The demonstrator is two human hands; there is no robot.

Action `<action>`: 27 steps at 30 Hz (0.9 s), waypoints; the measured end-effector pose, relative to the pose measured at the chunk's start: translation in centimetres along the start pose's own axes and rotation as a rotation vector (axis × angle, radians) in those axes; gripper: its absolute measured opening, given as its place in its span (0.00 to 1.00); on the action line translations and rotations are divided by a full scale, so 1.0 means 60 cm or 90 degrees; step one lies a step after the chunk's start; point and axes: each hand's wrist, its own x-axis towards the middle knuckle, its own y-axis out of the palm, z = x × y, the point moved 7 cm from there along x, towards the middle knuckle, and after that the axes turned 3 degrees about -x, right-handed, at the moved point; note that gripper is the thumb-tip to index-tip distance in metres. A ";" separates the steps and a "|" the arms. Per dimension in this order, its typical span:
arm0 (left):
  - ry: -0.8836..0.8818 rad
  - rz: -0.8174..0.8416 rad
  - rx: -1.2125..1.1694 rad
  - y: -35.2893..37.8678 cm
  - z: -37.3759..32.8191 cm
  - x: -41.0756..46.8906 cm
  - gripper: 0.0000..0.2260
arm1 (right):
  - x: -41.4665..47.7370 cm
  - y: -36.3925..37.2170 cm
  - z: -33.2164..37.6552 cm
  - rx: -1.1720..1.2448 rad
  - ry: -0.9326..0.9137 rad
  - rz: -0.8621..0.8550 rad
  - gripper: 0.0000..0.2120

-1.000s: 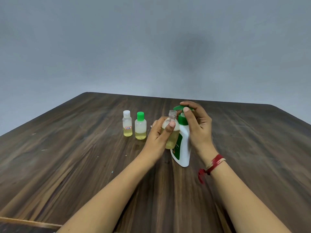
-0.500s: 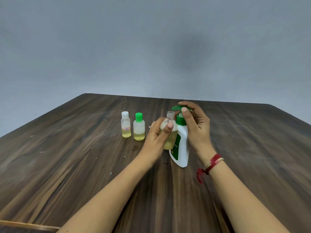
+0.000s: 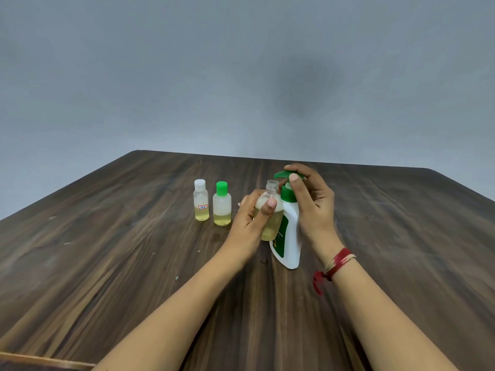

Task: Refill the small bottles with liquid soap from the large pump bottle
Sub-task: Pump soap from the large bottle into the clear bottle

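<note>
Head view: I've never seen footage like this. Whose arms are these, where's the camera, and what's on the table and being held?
No machine: these are a person's bare arms, filmed by one camera worn on the head, looking forward and down. The left hand holds a small uncapped bottle, partly full of yellowish liquid, beside a large white pump bottle standing on the wooden table. The right hand curls over the green pump head. To the left stand a white-capped bottle and a green-capped bottle.
</note>
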 end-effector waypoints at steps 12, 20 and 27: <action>-0.001 -0.001 -0.012 -0.001 0.006 0.001 0.20 | 0.000 0.000 0.000 -0.012 0.001 -0.004 0.06; 0.003 -0.002 -0.015 -0.001 0.004 0.000 0.20 | 0.002 0.001 0.004 -0.006 -0.010 0.007 0.07; 0.007 0.002 -0.012 -0.001 0.005 0.001 0.20 | 0.003 0.000 0.001 -0.007 -0.001 -0.002 0.07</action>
